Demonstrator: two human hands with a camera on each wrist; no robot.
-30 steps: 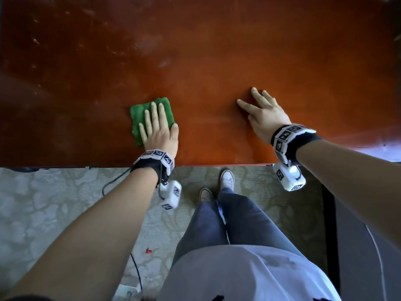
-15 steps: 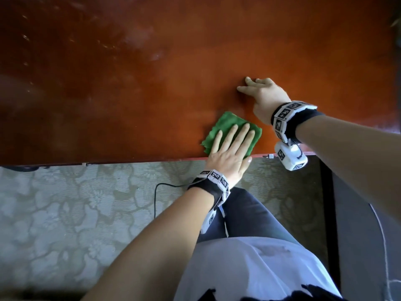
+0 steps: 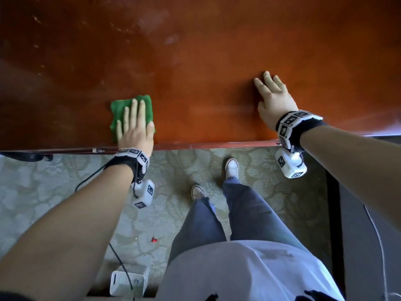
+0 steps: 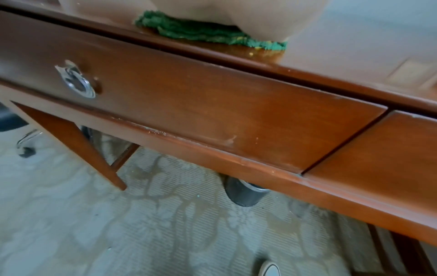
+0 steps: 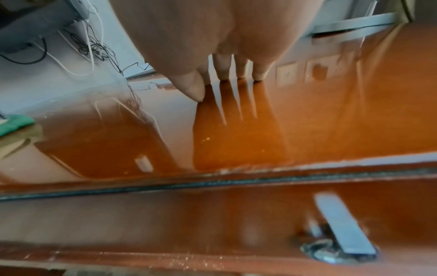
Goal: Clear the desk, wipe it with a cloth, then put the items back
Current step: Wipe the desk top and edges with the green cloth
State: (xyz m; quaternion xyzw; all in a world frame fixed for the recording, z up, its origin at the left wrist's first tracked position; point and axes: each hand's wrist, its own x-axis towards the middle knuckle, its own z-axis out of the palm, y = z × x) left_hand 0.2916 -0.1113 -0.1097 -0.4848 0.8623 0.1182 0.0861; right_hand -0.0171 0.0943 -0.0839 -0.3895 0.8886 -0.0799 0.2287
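A folded green cloth [image 3: 118,114] lies on the glossy red-brown desk [image 3: 206,61] close to its front edge, left of centre. My left hand [image 3: 134,124] presses flat on the cloth with straight fingers; the left wrist view shows the cloth [image 4: 203,33] under my palm at the desk edge. My right hand [image 3: 273,98] rests flat on the bare desk top to the right, fingers spread and straight. In the right wrist view the fingertips [image 5: 223,74] touch the shiny wood, and the cloth [image 5: 14,124] shows at the far left.
Under the desk top runs a drawer front [image 4: 189,104] with a metal ring pull [image 4: 78,84]. Patterned carpet [image 3: 43,192] lies below, with my feet [image 3: 232,168], a white box [image 3: 127,283] with a cable, and a dark cylinder [image 4: 243,192] under the desk.
My left hand slid the cloth from beside the right hand back to the left along the front edge. The right hand flattened, its fingers spreading out straight.
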